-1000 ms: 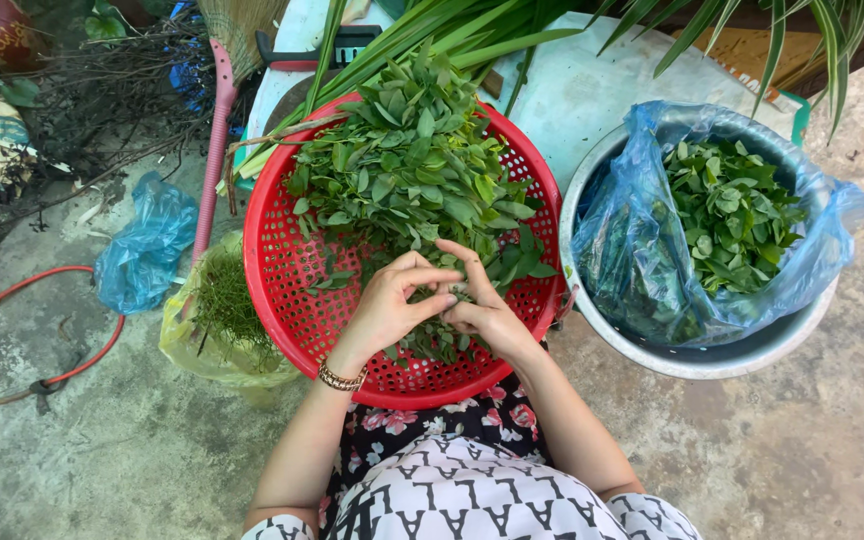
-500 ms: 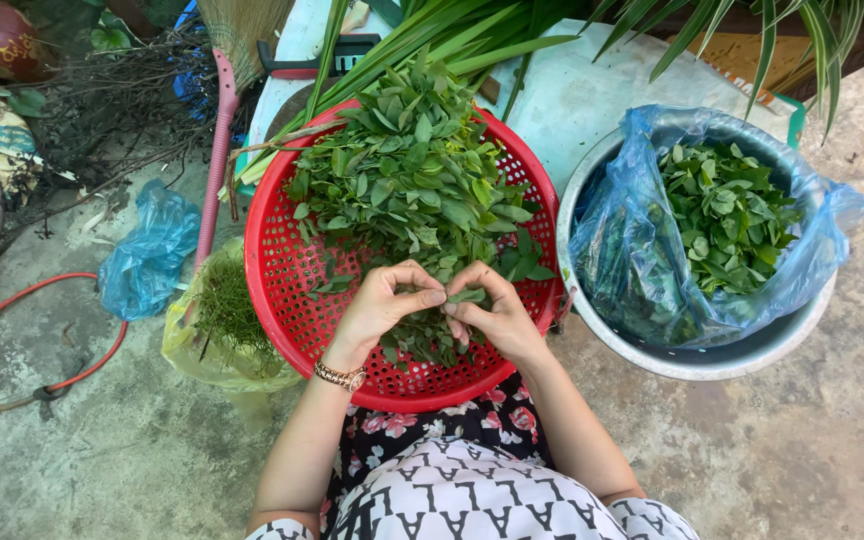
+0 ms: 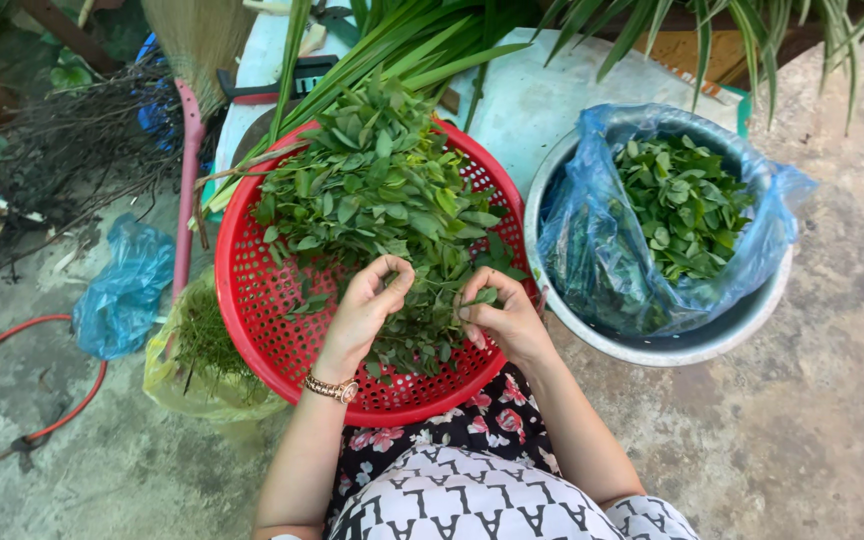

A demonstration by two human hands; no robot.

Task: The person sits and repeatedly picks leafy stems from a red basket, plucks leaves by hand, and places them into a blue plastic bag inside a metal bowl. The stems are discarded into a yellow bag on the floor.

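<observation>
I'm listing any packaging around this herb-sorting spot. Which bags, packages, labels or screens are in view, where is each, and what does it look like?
Clear blue plastic bag: lines the round metal basin on the right, holds green leaves.
Crumpled blue plastic bag: on the ground, left of the round red plastic basket.
Yellowish clear plastic bag: beside the basket's left edge, holds green stems.
No labels or screens visible.

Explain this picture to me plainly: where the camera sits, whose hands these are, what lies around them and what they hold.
The camera sits on a person's head and looks down, so both hands are their own. The left hand and right hand work over a red basket full of leafy sprigs. The right hand pinches a small sprig; the left hand's fingers curl beside it, and whether they hold anything cannot be told. To the right stands a metal basin lined with a blue bag holding plucked leaves. To the left, a yellow bag holds stems. All rests on concrete ground.
</observation>
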